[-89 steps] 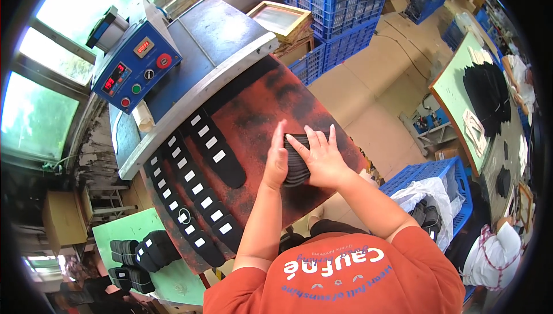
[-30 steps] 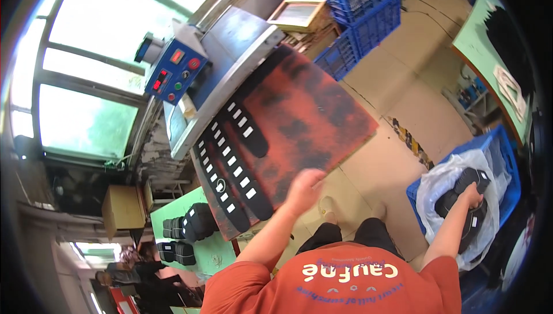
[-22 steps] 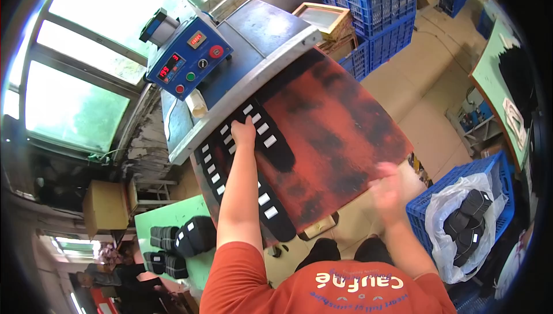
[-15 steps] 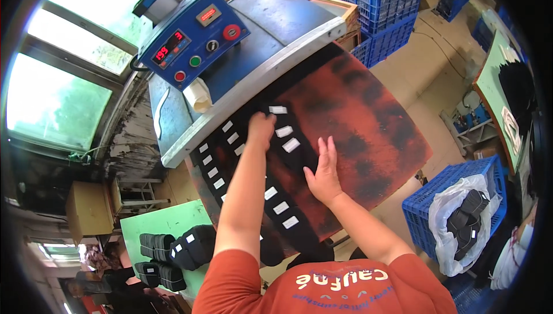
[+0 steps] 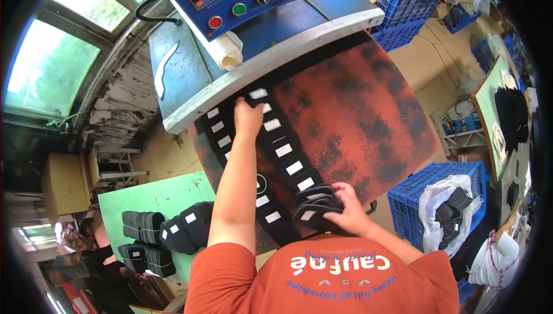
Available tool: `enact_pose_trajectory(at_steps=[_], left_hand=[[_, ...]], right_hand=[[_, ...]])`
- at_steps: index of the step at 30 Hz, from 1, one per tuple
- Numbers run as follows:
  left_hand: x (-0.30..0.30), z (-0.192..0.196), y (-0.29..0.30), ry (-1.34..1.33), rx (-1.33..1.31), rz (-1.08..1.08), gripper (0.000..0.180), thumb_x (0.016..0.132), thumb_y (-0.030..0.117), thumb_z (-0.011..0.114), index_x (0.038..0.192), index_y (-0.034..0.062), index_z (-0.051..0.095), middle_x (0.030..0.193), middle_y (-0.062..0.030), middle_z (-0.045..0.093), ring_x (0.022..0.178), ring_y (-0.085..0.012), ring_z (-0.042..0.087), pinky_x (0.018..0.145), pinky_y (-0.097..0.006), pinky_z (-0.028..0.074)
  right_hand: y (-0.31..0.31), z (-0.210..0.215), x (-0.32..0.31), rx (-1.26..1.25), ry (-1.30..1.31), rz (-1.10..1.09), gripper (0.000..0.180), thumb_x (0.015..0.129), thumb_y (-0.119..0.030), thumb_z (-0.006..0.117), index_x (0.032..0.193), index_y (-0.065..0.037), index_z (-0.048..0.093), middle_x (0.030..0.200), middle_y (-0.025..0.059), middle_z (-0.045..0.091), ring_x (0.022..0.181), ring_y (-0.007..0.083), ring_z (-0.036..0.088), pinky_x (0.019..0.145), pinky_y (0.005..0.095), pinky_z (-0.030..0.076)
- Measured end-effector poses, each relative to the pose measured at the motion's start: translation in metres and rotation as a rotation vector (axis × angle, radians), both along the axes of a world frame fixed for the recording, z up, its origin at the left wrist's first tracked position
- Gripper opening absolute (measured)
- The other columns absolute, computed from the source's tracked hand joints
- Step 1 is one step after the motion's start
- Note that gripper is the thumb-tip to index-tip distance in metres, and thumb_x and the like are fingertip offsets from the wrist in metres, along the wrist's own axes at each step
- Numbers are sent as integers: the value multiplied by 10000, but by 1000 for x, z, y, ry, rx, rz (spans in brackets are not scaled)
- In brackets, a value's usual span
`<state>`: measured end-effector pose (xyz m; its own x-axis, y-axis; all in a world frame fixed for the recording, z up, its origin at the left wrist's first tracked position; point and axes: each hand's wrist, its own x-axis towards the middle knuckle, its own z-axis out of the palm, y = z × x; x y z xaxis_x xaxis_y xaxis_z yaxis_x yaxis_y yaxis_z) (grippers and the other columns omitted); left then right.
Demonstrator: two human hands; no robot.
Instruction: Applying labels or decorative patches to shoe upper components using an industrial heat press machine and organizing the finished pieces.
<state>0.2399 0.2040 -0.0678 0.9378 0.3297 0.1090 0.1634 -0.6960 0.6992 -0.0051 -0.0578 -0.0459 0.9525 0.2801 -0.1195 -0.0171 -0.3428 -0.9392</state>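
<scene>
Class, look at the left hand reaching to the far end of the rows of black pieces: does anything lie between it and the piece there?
Nothing visible does. The left hand already rests on the far black pieces at the press edge.

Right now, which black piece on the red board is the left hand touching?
The left hand rests on the black piece farthest up the rows, beside the grey machine edge; the right hand gathers the nearest stack.
</scene>
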Motion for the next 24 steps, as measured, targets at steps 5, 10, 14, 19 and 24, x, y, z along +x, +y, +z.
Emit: enact_pose_trajectory(at_steps=[5, 10, 14, 19, 24], left_hand=[[-130, 34, -62, 487, -1415, -148, 267, 860, 28, 464, 1120, 37, 525, 997, -85, 604, 931, -224, 588, 811, -388, 493], [-137, 17, -41, 459, -833, -399, 217, 909, 161, 441, 993, 6, 569, 935, -108, 591, 865, -193, 569, 761, -348, 458], [-42, -9, 57, -45, 433, 413, 444, 766, 267, 656, 1000, -93, 543, 1013, -274, 579, 952, -360, 553, 823, -412, 436], [-30, -24, 111, 153, -294, 146, 342, 744, 148, 691, 983, -49, 547, 924, -130, 623, 773, -223, 612, 704, -339, 490], [-133, 35, 52, 476, -864, 92, 271, 869, 211, 551, 1031, -5, 563, 937, -91, 627, 824, -181, 603, 730, -309, 476]], right_hand=[[8, -19, -1, 159, -151, -128, 387, 604, -115, 788, 876, -78, 515, 1419, 224, 201, 1243, 358, 303, 989, 411, 293], [3, -9, 14, 610, 180, -133, 370, 634, -18, 762, 908, -81, 521, 1165, 113, 483, 1133, 214, 454, 969, 341, 332], [6, 27, 32, 985, 434, -256, 870, 620, -102, 786, 1325, -92, 276, 1187, 104, 506, 1118, 216, 499, 966, 375, 390], [-1, 7, 26, 1159, 687, -165, 759, 615, -163, 799, 1246, -8, 406, 1097, 119, 583, 991, 228, 596, 850, 365, 500], [-17, -7, 13, 1222, 678, -219, 661, 670, -221, 761, 1193, 18, 436, 1060, 116, 591, 946, 217, 608, 841, 349, 507]])
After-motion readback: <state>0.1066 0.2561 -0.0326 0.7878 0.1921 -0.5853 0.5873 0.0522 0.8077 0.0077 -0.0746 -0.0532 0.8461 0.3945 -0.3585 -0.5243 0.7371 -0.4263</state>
